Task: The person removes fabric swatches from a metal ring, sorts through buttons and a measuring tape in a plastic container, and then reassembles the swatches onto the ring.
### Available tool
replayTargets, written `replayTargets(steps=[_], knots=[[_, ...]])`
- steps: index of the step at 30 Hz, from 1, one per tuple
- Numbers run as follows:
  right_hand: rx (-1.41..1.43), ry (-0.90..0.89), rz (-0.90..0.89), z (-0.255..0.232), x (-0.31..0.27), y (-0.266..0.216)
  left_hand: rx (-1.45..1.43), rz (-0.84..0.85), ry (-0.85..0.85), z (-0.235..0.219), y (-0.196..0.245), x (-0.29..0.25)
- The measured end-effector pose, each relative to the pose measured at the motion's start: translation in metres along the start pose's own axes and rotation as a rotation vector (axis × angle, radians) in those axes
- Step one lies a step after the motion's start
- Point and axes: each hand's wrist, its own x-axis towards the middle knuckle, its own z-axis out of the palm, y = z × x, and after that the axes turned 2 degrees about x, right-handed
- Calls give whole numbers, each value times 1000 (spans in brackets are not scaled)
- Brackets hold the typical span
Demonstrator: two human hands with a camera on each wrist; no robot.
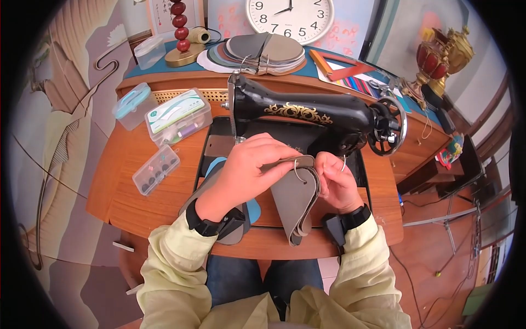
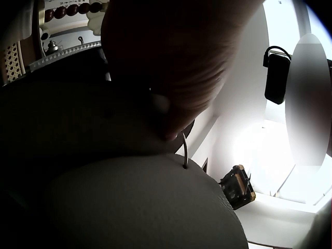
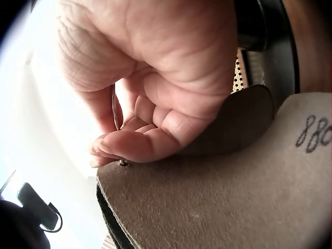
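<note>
My left hand (image 1: 257,164) grips a stack of grey-brown leather swatches (image 1: 293,205) near their top edge, thumb in front. A metal binder ring (image 2: 185,151) runs through a punched hole in the swatches beside those fingertips. My right hand (image 1: 337,178) is at the right corner of the stack, its fingers curled round a thin metal ring (image 3: 114,106) that enters a hole in the corner of a tan swatch (image 3: 207,202). Handwritten digits mark that swatch. The swatches hang down over the table's front edge. More swatches, grey and blue (image 1: 253,211), lie under my left forearm.
A black sewing machine (image 1: 307,112) stands just behind my hands. Left of it are clear plastic boxes (image 1: 181,118), one with dark round pieces (image 1: 156,170). On the back shelf are fanned swatch bundles (image 1: 257,52), a clock (image 1: 290,19) and red set squares (image 1: 345,66).
</note>
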Motion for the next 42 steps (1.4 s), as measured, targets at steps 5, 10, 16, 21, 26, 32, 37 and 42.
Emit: replayTargets(steps=[5, 10, 16, 21, 26, 32, 37, 42], knots=[[1, -23, 8, -4, 0, 0, -25, 8, 15, 1, 0, -4], [4, -34, 16, -3, 0, -1, -35, -24, -23, -3, -1, -4], [-28, -15, -30, -3, 1, 2, -45, -3, -41, -1, -2, -7], [-28, -5, -78, -3, 2, 2, 47, 85, -64, 0, -3, -8], [-28, 58, -118, -4, 1, 4, 112, 143, -146, -5, 10, -3], [-7, -74, -138, -7, 1, 6, -29, -13, 18, 3, 2, -10], [-19, -124, -40, -1, -4, 1, -180, -131, -90, 2, 7, -10], [14, -104, -26, 7, -2, 3, -89, -157, -80, 2, 11, -9]])
